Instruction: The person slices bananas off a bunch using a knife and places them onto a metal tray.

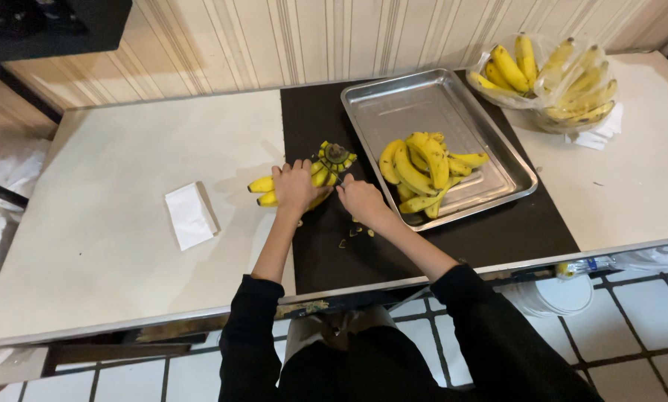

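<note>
hands: left hand (295, 186) clamped on one banana bunch (304, 182), right hand (360, 199) closed beside it.

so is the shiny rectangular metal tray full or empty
Partly filled. The metal tray holds a pile of loose yellow bananas in its near half; the far half shows bare metal.

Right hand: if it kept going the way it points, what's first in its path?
The right hand points up-left toward the crown end of the banana bunch held by the left hand. That stem end is likely first; depth is unclear, and whether it holds a tool cannot be told.
</note>
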